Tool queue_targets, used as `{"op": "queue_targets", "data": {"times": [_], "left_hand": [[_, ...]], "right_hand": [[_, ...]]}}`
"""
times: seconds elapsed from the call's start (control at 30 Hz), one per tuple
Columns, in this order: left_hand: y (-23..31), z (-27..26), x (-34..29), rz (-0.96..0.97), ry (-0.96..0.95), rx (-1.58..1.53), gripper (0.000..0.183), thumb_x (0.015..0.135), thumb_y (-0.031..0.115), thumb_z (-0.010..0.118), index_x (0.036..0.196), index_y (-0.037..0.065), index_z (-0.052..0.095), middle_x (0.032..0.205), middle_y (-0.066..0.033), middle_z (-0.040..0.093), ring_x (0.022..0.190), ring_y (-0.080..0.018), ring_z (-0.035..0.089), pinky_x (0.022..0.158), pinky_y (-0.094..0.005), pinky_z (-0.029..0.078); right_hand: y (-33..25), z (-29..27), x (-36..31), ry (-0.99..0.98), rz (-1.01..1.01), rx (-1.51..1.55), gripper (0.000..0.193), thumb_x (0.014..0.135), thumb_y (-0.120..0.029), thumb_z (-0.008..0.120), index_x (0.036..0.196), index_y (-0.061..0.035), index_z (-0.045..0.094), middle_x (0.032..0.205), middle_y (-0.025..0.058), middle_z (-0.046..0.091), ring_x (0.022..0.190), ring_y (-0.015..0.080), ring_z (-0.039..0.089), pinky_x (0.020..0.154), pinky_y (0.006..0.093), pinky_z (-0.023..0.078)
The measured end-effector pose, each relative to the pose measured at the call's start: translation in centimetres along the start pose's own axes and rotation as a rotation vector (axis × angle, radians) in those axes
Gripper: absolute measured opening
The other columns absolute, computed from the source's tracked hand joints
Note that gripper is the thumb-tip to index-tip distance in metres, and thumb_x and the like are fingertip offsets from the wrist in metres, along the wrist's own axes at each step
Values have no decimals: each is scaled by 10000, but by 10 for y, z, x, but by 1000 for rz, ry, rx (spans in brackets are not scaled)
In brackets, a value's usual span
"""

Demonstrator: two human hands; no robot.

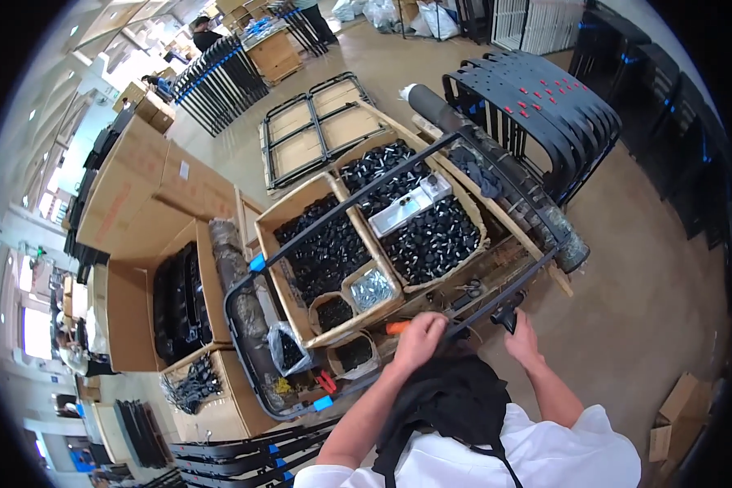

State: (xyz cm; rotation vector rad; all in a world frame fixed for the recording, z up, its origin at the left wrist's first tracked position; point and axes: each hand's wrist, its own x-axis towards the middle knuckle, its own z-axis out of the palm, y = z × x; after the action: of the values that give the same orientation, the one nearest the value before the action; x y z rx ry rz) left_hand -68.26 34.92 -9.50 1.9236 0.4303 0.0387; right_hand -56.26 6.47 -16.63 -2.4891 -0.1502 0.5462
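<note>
Currently, left hand (420, 338) beside orange handle (397, 327), right hand (522, 335) holding black piece (507, 318)

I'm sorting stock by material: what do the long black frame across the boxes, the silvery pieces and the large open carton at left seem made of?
Black frame: probably metal tube, painted or coated; its slim bars have a soft sheen.
Silvery pieces: likely bare or plated metal, judging by their bright glints.
Open carton: cardboard, brown and matte, with folded flaps.
</note>
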Motion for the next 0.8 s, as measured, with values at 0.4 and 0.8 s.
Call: {"op": "queue_targets", "data": {"times": [0.4, 0.8], "left_hand": [[-73, -6, 232, -270, 283, 666, 516, 964, 241, 697, 1440, 102, 555, 1318, -235, 595, 1220, -443, 594, 1016, -534, 511], [-99, -37, 267, -250, 253, 699, 345, 934, 210, 733, 1221, 38, 644, 1193, -190, 658, 1145, -411, 604, 981, -504, 518]], "right_hand": [[-4, 42, 194, -48, 26, -55, 784, 884, -63, 683, 1591, -70, 343, 1393, 354, 546, 1240, 517, 597, 1016, 554, 533], [-28, -41, 132, -379, -208, -387, 450, 933, -217, 666, 1335, -20, 618, 1278, 273, 653, 1133, 468, 664, 963, 513, 561]]}}
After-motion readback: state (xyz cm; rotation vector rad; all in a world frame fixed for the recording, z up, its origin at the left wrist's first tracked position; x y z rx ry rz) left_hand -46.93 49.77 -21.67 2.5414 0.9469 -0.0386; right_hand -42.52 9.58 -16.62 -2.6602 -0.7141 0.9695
